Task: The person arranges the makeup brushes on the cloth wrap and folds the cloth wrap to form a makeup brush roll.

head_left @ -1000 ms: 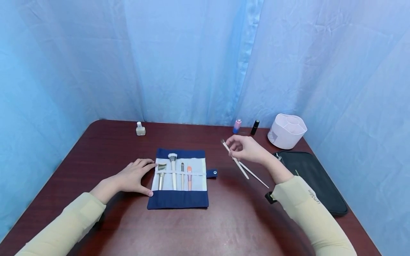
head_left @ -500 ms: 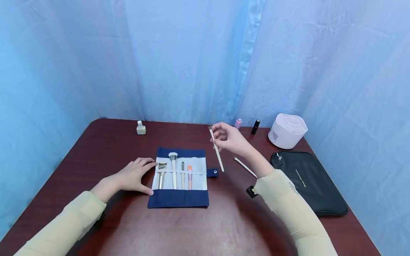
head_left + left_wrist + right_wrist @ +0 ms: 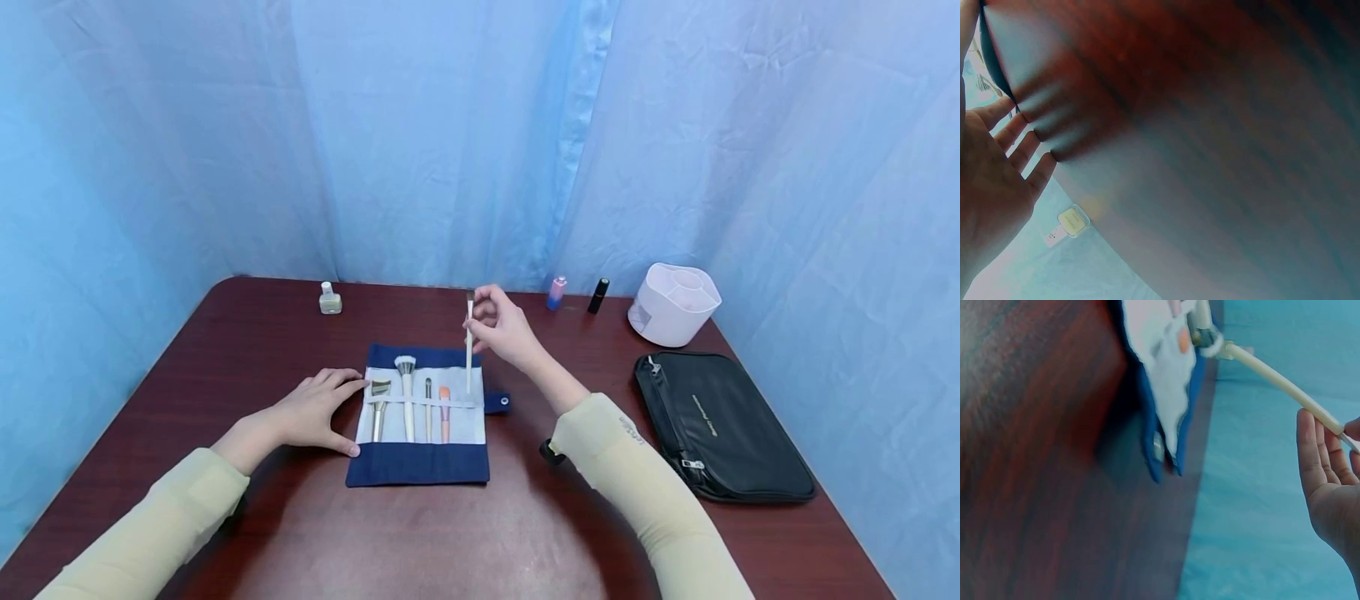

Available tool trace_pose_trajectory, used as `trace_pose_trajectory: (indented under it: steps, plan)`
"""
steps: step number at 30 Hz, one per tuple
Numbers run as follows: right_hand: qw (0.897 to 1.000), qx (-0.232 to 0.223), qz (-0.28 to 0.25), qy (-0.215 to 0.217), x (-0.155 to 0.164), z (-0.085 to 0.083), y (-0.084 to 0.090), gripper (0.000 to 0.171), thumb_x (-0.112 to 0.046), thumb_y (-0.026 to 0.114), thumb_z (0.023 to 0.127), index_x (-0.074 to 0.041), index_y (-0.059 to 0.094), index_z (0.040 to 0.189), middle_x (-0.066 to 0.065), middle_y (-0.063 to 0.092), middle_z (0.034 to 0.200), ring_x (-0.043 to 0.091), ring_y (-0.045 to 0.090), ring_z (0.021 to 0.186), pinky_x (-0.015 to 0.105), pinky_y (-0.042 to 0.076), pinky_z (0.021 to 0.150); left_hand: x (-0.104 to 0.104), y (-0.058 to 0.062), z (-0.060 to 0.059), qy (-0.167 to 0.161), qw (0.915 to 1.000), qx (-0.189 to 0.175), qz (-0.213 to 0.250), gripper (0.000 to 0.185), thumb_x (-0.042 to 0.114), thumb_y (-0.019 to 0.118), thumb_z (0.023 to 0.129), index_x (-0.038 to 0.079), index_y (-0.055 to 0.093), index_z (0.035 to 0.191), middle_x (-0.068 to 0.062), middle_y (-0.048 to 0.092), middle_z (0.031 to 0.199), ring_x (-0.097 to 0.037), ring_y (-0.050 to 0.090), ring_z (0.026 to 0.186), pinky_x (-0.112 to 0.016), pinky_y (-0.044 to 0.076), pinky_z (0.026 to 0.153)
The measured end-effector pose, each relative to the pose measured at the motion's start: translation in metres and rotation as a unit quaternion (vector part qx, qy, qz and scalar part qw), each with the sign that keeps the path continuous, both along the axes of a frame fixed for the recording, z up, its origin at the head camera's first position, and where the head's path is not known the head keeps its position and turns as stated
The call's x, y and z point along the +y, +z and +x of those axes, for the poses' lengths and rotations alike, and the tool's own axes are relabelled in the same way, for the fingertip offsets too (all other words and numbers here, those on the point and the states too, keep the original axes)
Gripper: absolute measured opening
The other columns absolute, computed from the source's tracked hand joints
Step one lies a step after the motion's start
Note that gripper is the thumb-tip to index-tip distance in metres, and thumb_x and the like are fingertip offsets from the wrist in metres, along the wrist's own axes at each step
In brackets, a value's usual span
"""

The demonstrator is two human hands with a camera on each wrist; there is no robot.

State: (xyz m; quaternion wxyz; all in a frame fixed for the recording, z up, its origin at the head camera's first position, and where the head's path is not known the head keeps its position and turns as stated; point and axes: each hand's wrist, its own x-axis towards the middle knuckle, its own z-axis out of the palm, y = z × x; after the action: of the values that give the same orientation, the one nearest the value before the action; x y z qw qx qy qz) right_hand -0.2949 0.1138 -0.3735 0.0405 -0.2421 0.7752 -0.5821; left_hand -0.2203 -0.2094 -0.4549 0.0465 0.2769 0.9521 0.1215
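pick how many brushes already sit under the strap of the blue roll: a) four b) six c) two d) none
a: four brushes lie side by side under the white strap of the roll, while a fifth brush is pinched upright in the right hand over the roll's right end, and the left hand rests on its left edge.

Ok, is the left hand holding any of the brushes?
No, the left hand lies flat on the table against the brush roll's left edge, its fingers straight.

Glossy dark wood table (image 3: 262, 333); matt navy cloth brush roll (image 3: 417, 465); smooth black leather-look pouch (image 3: 727, 429).
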Motion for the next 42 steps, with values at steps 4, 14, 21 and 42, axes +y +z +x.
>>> trace_pose_trajectory:
  steps: [4,14,21,42]
  plan:
    - [1.000,-0.004,-0.016,0.002,-0.006,0.001,-0.008,0.035,0.004,0.058,0.089,0.004,0.040,0.119,0.035,0.058,0.097,0.041,0.065,0.073,0.055,0.053,0.064,0.001,-0.001,0.000,-0.001,1.0000,0.000,-0.002,0.108,0.073,0.069,0.063,0.010,0.038,0.145,-0.015,0.037,0.145,-0.034,0.033,0.129,-0.058,0.031,0.102]
    - [0.999,-0.040,-0.018,-0.021,-0.008,-0.030,-0.052,0.033,-0.003,0.059,0.091,-0.006,0.041,0.118,0.033,0.058,0.101,0.032,0.066,0.071,0.045,0.056,0.060,0.002,0.001,0.002,0.000,1.0000,0.000,-0.001,0.107,0.072,0.070,0.063,0.010,0.038,0.144,-0.015,0.037,0.144,-0.034,0.033,0.129,-0.058,0.031,0.102]
    - [0.996,-0.084,-0.012,-0.026,-0.005,-0.034,-0.060,0.036,-0.004,0.058,0.091,-0.009,0.041,0.122,0.029,0.061,0.102,0.031,0.067,0.079,0.044,0.057,0.061,0.002,0.000,0.001,-0.001,1.0000,-0.001,-0.003,0.109,0.075,0.068,0.063,0.010,0.038,0.145,-0.015,0.037,0.144,-0.034,0.033,0.129,-0.058,0.031,0.102]
    - [0.988,-0.141,0.061,0.019,0.003,-0.028,-0.066,0.040,-0.004,0.065,0.087,-0.007,0.043,0.119,0.012,0.063,0.090,0.021,0.064,0.067,0.041,0.057,0.062,0.002,0.000,0.001,0.003,0.9999,-0.009,-0.006,0.109,0.075,0.067,0.063,0.011,0.036,0.146,-0.015,0.035,0.146,-0.034,0.032,0.131,-0.058,0.029,0.103]
